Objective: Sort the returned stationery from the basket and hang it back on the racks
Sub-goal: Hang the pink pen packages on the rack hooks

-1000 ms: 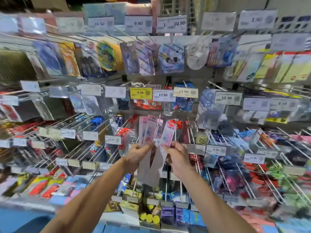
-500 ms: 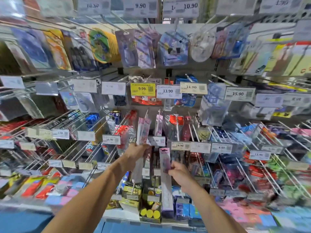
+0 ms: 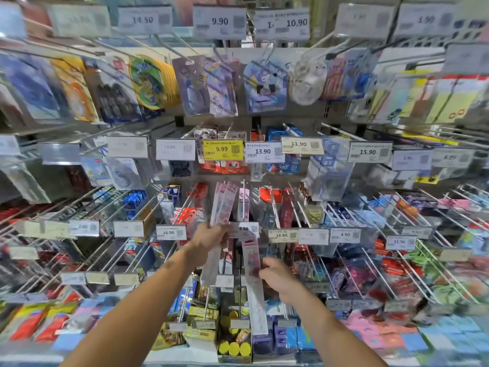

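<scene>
Pink with a faint print on the packs [image 3: 223, 202], clear and greyish lower down. Same pink at the head of the long pack [image 3: 251, 263], whitish below. Bright yellow with black print on the 9.99 tag [image 3: 223, 150]; white with black figures on the 13.90 tag [image 3: 263, 151]. Green with a yellow rim on the round card [image 3: 148, 82]. Lilac and blue cartoon on the square card [image 3: 264, 86]. Blue and white on the boxes [image 3: 135, 203]. Yellow on the caps [image 3: 234, 348]. Yellow and cream on the sheets [image 3: 447, 99].
</scene>
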`<state>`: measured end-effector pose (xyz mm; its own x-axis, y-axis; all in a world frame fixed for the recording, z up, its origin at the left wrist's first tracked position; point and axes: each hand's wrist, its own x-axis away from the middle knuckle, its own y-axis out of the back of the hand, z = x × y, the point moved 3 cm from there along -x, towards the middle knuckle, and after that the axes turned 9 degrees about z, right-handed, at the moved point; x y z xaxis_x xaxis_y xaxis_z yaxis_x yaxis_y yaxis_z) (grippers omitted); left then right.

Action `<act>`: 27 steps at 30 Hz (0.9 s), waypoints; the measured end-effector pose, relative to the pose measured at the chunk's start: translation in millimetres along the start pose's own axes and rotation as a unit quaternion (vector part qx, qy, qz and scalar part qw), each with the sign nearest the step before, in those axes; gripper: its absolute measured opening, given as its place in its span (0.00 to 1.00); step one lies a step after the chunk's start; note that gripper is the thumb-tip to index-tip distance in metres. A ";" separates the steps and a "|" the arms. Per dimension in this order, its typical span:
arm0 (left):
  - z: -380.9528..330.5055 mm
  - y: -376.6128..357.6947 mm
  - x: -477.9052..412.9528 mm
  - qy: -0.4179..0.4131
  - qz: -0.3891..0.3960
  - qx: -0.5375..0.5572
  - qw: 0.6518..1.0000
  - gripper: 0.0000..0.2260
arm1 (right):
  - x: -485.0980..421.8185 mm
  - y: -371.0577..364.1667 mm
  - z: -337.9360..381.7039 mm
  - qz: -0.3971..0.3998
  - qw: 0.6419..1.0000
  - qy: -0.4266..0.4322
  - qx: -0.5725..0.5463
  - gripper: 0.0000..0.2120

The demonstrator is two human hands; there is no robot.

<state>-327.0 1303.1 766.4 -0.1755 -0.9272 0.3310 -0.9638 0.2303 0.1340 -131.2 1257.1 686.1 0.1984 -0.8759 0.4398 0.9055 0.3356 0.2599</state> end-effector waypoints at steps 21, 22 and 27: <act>0.6 27.1 -25.0 -0.044 0.028 -0.001 0.999 0.07 | -35.2 -16.9 2.0 -0.050 0.998 -0.034 -0.022 0.22; -0.2 27.6 -25.4 -0.045 0.032 -0.005 0.998 0.07 | -35.8 -18.0 2.9 -0.049 0.998 -0.035 -0.020 0.22; -3.1 33.1 -32.0 -0.057 0.052 -0.043 0.996 0.08 | -41.9 -20.7 5.9 -0.054 0.997 -0.050 -0.008 0.14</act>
<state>-352.7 1341.2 763.1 -0.3001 -0.9230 0.2406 -0.9194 0.3472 0.1850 -160.5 1288.9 667.3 0.0614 -0.8680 0.4927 0.9256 0.2343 0.2973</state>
